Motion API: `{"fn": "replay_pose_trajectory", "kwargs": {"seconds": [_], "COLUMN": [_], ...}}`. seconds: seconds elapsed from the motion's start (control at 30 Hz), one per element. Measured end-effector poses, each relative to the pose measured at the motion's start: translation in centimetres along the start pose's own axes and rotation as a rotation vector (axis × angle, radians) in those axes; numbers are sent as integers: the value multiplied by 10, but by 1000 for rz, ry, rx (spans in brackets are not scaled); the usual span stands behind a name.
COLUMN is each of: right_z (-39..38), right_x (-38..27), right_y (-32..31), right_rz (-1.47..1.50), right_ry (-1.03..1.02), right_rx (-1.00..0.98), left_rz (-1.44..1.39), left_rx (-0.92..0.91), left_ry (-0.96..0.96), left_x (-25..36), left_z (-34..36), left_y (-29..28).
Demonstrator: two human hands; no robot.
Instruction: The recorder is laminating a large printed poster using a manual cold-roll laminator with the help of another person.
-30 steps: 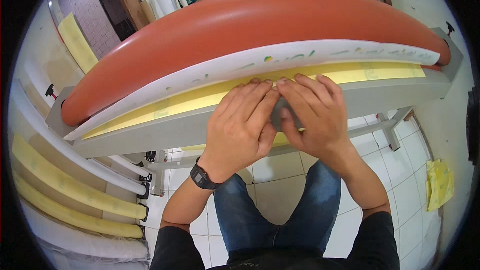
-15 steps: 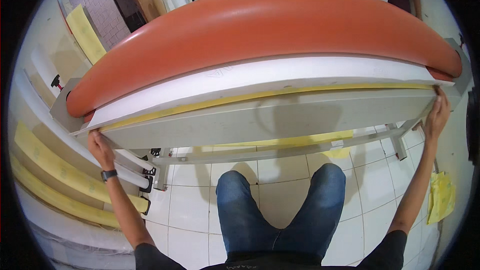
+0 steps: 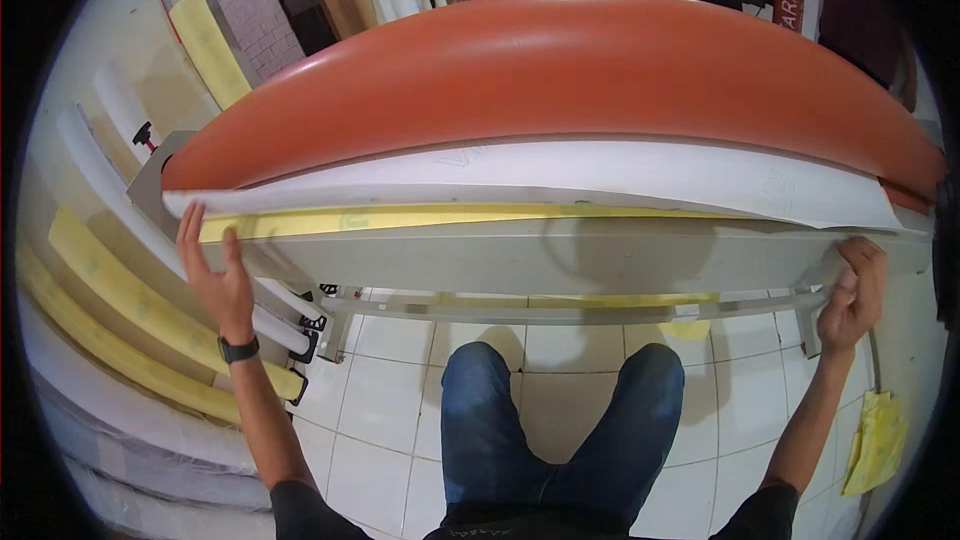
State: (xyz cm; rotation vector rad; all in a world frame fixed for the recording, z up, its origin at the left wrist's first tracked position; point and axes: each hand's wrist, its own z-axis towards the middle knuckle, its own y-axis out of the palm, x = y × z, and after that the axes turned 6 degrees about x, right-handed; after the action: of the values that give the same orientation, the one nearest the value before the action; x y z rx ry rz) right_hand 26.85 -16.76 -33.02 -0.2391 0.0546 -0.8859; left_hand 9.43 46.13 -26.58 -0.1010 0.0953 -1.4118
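Note:
A wide white sheet [image 3: 560, 168] comes out from under a big orange roller [image 3: 570, 70] and lies across the near side of the machine. Below its near edge shows a strip of yellow backing paper [image 3: 420, 221], widest at the left. My left hand [image 3: 218, 275] is open at the left end, fingers stretched up against the sheet's raised edge and thumb apart over the yellow strip. At the right end my right hand [image 3: 853, 295] is closed, fingers bent in at the grey front panel [image 3: 480, 265]. Whatever its fingertips hold, if anything, is hidden.
Long yellow rolls [image 3: 160, 295] and wrapped white rolls [image 3: 130, 400] are racked at my left. A grey crossbar [image 3: 470, 315] runs low beneath the machine. Crumpled yellow paper [image 3: 872, 440] sits at the right wall. White tiled floor [image 3: 560, 410] lies under my legs.
My left hand has opened from its grip at the left corner, and the sheet's left edge has lifted, baring more yellow. My right hand has come lower, off the sheet's right corner, fingers curled.

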Motion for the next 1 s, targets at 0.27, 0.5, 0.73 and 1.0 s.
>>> {"fn": "replay_pose_trajectory", "kwargs": {"seconds": [0.27,0.5,0.73,1.0], "right_z": [101,104,79,48], "right_x": [-70,-80,-100,-111], "right_y": [43,57,18,23], "right_rz": [246,278,155,43], "right_ry": [38,-46,-120,-87], "right_rx": [-347,-352,-317,-241], "left_rz": [-265,-259,-286,-393], "left_rx": [-359,-648,-716,-745], "left_ry": [204,134,192,234], "left_x": [56,48,46,48], "left_z": [97,132,138,148], "left_y": [64,91,100,116]}}
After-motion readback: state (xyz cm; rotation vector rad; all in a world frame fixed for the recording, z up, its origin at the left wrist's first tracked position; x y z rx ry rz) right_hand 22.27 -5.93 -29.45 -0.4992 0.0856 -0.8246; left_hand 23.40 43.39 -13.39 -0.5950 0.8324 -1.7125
